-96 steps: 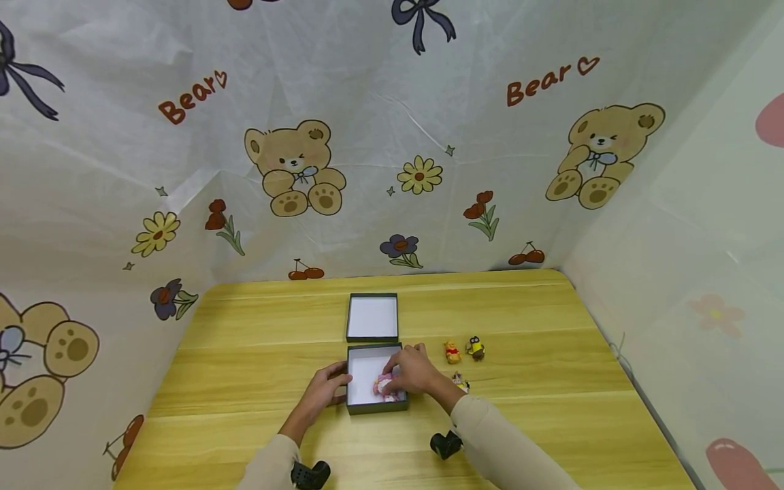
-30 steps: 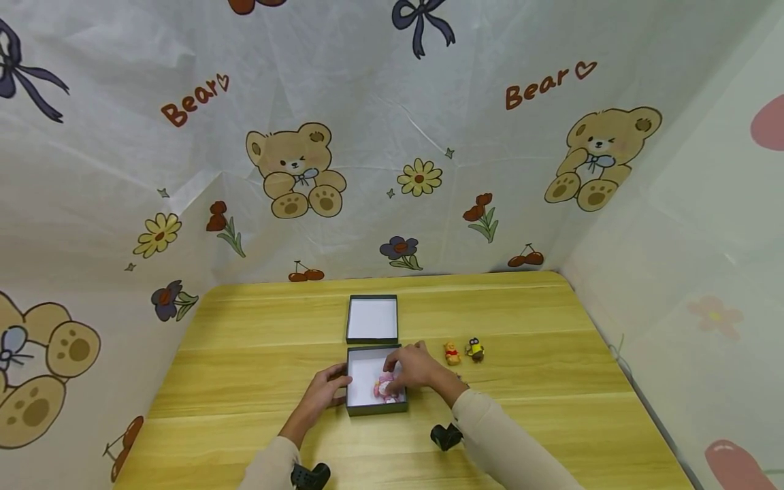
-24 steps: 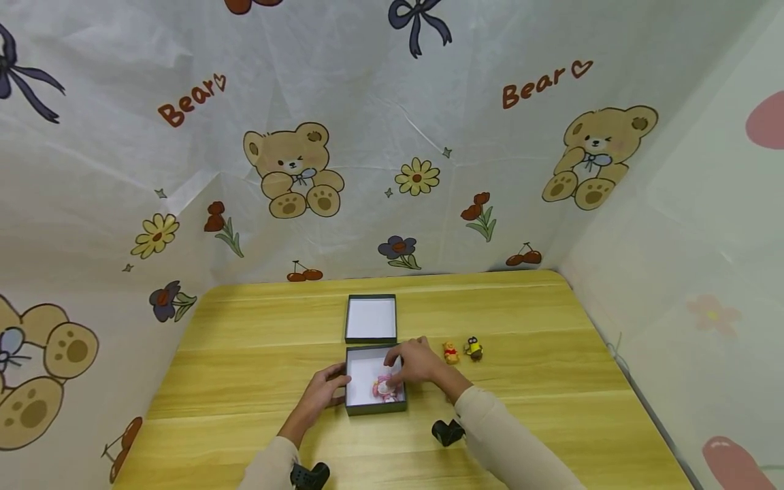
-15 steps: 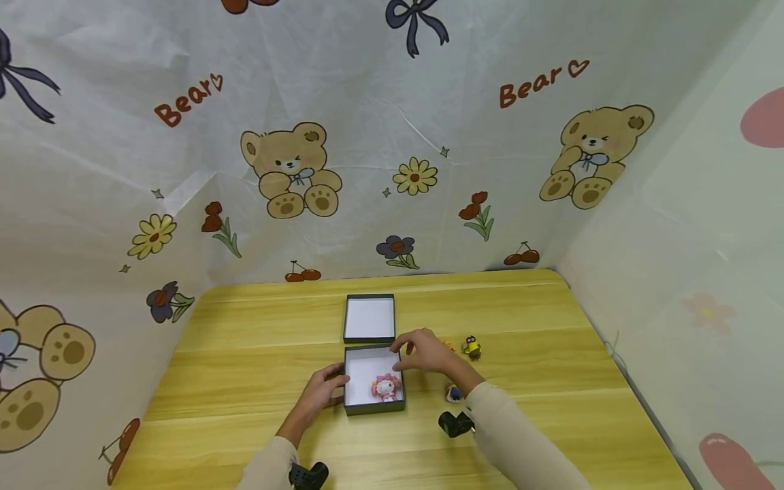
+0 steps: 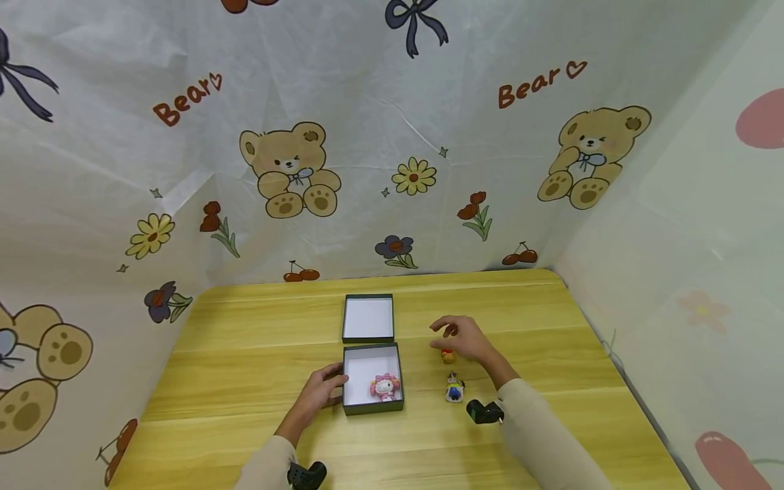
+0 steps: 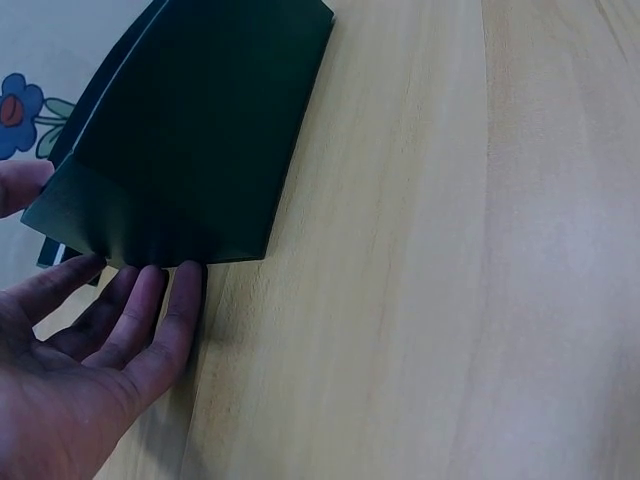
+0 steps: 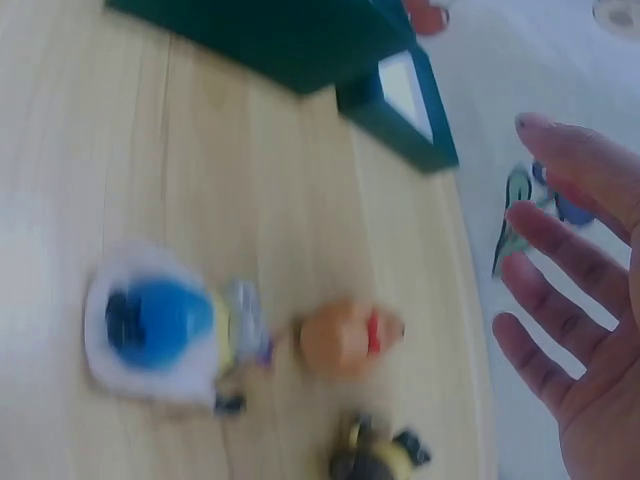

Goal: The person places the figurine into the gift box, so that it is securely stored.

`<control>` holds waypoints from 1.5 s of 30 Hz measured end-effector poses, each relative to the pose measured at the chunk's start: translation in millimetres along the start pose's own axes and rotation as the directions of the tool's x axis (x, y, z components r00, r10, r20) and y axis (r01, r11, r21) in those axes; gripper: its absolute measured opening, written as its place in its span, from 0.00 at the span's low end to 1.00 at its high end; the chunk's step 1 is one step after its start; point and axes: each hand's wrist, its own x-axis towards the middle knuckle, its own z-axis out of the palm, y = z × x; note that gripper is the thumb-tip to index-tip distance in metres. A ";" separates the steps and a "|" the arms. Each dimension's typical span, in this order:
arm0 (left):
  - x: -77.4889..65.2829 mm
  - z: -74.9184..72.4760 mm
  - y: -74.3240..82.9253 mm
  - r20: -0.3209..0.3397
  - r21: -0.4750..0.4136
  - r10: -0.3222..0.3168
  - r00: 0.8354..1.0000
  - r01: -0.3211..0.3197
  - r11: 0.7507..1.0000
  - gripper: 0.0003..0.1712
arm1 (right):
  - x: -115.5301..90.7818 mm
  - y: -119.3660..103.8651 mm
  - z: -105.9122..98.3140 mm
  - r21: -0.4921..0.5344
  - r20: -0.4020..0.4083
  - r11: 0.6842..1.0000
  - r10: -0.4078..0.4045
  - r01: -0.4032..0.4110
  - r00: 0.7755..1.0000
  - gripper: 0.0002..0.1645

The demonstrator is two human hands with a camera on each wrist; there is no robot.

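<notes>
Right of centre in the head view, the right grip [image 5: 463, 338] hangs with its fingers loosely bent and the thumb apart from them, a gap between, holding nothing. Just below its fingers is the orange bear figure [image 5: 448, 357], partly covered by the hand; the right wrist view puts it at lower centre, apart from the fingers at the right edge. It looks like hard, smooth plastic, so probably light, stiff and a little slippery, hardly fragile; a pinch on 2 opposite sides of its rounded body should suit. At the bottom of that wrist view is a blurred yellow-and-black figure [image 7: 378, 460]. Lower in the head view, the blue-and-white figure [image 5: 454, 390] lies on the tabletop [image 5: 245, 347]

Near the centre, the left grip [image 5: 317, 393] holds the left wall of the dark green box [image 5: 375, 408], thumb at the rim, fingers at the lower edge; the box seems stiff, light card. Inside, at lower right, is 1 pink figure [image 5: 384, 386]. Just above lies the white-lined lid [image 5: 369, 318]
</notes>
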 end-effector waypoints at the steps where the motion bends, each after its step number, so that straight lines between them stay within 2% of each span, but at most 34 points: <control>1: 0.5 -0.2 -0.4 0.002 0.002 0.002 1.000 -0.002 1.000 0.34 | -1.9 4.4 -3.1 0.008 -0.014 1.000 0.009 -0.009 1.000 0.17; 8: -0.1 -0.2 -0.4 -0.008 0.005 0.001 1.000 0.000 1.000 0.33 | -12.7 31.0 -18.1 0.022 -0.071 0.997 0.070 -0.069 0.995 0.19; 10: -6.4 0.9 7.3 -0.003 0.005 0.002 1.000 -0.002 1.000 0.32 | -15.4 37.8 -20.6 0.037 -0.078 0.996 0.090 -0.087 0.993 0.20; 13: -6.5 0.5 6.5 -0.002 0.004 -0.001 1.000 0.001 1.000 0.32 | -19.4 47.8 -22.9 0.049 -0.089 0.992 0.123 -0.119 0.988 0.21; 15: -6.2 -0.1 5.6 0.000 0.006 0.000 1.000 0.000 1.000 0.32 | -22.1 53.6 -23.2 0.051 -0.095 0.989 0.145 -0.141 0.985 0.21; 17: -0.5 -1.7 -2.7 -0.004 0.006 0.000 1.000 0.000 1.000 0.34 | -24.7 57.9 -22.9 0.047 -0.106 0.984 0.174 -0.170 0.979 0.21; 26: -2.4 -0.6 0.4 -0.020 -0.006 -0.006 1.000 0.006 1.000 0.33 | -26.8 69.6 -17.1 0.041 -0.151 0.974 0.224 -0.221 0.963 0.23; 36: 1.7 -1.9 -1.8 -0.006 0.012 -0.001 1.000 0.001 1.000 0.33 | -27.2 79.8 -14.4 0.086 -0.111 0.955 0.294 -0.285 0.949 0.26; 45: 2.4 -1.4 -1.1 0.001 0.015 -0.005 1.000 0.005 1.000 0.33 | -25.9 85.2 -15.6 0.072 -0.058 0.953 0.299 -0.294 0.953 0.25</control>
